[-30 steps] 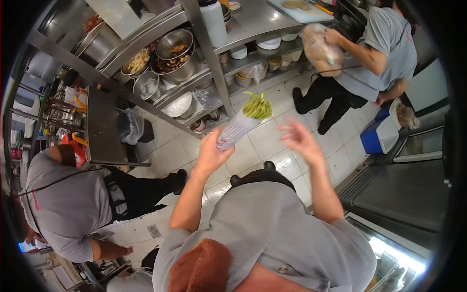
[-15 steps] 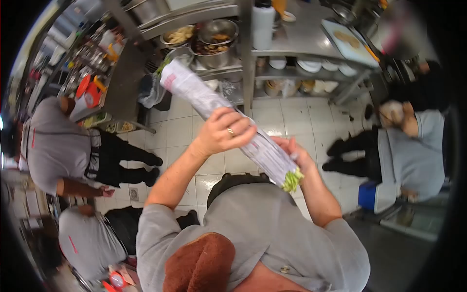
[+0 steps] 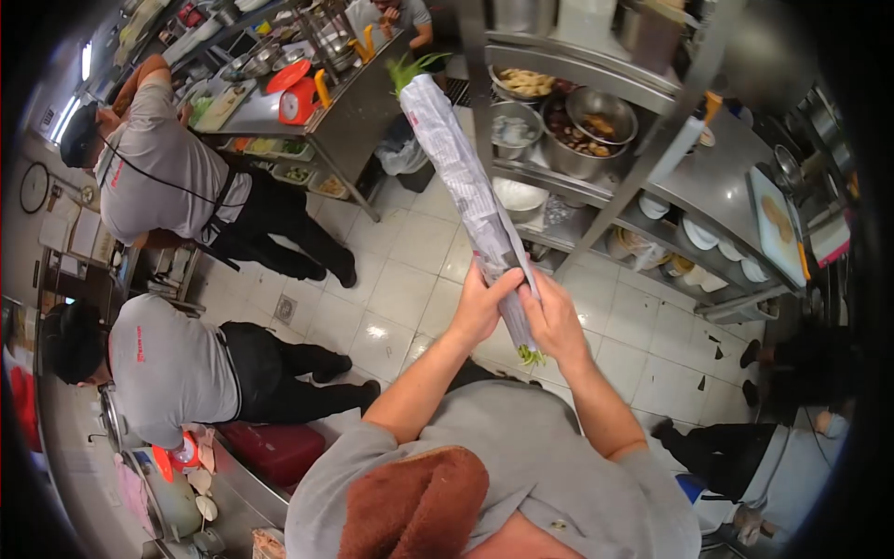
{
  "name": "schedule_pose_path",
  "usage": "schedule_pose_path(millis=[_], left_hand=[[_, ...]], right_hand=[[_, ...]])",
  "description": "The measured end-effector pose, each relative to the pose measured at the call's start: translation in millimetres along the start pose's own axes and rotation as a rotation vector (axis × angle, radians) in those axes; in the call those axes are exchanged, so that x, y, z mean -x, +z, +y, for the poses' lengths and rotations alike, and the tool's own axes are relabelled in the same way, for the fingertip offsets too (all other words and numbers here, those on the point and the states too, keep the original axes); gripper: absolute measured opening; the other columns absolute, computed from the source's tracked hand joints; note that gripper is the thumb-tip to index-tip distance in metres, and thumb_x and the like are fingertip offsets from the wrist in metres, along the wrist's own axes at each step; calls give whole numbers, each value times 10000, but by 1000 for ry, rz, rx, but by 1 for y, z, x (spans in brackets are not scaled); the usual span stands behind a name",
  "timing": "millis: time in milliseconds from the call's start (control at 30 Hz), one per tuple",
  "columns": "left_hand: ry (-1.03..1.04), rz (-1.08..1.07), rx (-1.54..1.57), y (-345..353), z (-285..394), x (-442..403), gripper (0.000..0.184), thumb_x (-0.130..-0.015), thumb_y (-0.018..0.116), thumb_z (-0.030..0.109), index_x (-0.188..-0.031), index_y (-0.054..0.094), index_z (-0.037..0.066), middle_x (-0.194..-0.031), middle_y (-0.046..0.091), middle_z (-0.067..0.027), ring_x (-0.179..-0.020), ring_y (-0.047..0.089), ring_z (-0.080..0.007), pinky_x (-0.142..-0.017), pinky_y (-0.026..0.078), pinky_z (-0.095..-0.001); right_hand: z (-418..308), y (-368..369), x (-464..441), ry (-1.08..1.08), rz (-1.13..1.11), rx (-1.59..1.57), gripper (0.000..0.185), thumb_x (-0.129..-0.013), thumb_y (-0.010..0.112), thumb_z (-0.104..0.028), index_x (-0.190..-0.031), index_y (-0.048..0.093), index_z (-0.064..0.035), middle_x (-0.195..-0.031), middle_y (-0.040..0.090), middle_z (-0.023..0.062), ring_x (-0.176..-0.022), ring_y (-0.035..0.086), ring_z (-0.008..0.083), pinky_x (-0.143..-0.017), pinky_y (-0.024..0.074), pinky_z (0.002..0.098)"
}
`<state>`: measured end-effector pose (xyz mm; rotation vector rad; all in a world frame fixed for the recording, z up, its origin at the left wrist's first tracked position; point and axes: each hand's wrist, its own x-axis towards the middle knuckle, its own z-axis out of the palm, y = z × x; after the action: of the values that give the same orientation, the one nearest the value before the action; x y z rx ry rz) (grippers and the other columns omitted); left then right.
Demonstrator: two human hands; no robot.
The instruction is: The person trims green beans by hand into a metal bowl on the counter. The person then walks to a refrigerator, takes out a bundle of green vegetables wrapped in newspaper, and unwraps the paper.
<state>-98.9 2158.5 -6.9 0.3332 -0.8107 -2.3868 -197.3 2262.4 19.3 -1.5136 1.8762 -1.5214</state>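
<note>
A long bundle of greens [image 3: 456, 172] wrapped in newspaper slants from the upper middle down to my body. Leafy tips [image 3: 413, 70] stick out at its far end, and pale green ends [image 3: 532, 356] show at the near end. My left hand [image 3: 486, 303] grips its lower part from the left, with the thumb across the paper. Around the right side of the same part, my right hand [image 3: 556, 321] is closed, and the two hands nearly meet. The paper hides what kind of greens these are.
A steel shelf rack [image 3: 577, 191] with bowls of food stands ahead. Right of it is a counter with a cutting board [image 3: 778, 224]. Two co-workers stand at the left, one nearer [image 3: 172, 363] and one farther [image 3: 172, 168]. Another person [image 3: 792, 466] is at the lower right.
My left hand has slid from the bundle's middle to its lower part, beside my right hand. The bundle now stands steeper. My view has turned, bringing more of the left side in.
</note>
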Motion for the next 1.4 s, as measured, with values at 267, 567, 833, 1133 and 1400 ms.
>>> schedule_pose_path(millis=[267,567,833,1133,1400], left_hand=[[-72,-49,34,-89,76,-35,562,-792,690,178,-1264,435,9,-1165,561,-112,-1087,567,-236,-960,458,-403],[-112,148,41,-116,77,-68,589,-848,671,225,-1319,399,-1,-1242,543,-127,-1155,532,-260,-1005,431,-441],[-188,149,110,-91,49,-80,565,-855,652,208,-1326,402,19,-1256,540,-130,-1168,528,-270,-1007,429,-454],[-220,152,158,-89,29,-82,609,-835,666,140,-1349,359,29,-1264,517,-133,-1166,527,-273,-991,459,-441],[-93,145,65,-80,36,-82,676,-808,688,132,-1358,316,3,-1281,485,-142,-1179,505,-296,-999,450,-421]], right_hand=[[12,65,-80,184,15,-45,123,-887,476,-55,-941,547,29,-682,533,223,-663,564,405,-571,408,401],[27,74,-122,71,142,58,184,-880,456,-4,-1025,563,31,-762,584,207,-679,599,323,-634,444,353],[14,27,-156,41,149,57,154,-873,473,1,-1001,554,24,-796,594,245,-759,593,423,-644,445,402],[-4,-8,-161,-96,196,33,130,-911,474,-26,-1002,558,15,-753,583,186,-678,589,309,-633,439,342],[-23,-33,-162,-151,266,26,131,-928,472,-41,-1002,557,26,-756,556,103,-691,521,170,-652,417,280]])
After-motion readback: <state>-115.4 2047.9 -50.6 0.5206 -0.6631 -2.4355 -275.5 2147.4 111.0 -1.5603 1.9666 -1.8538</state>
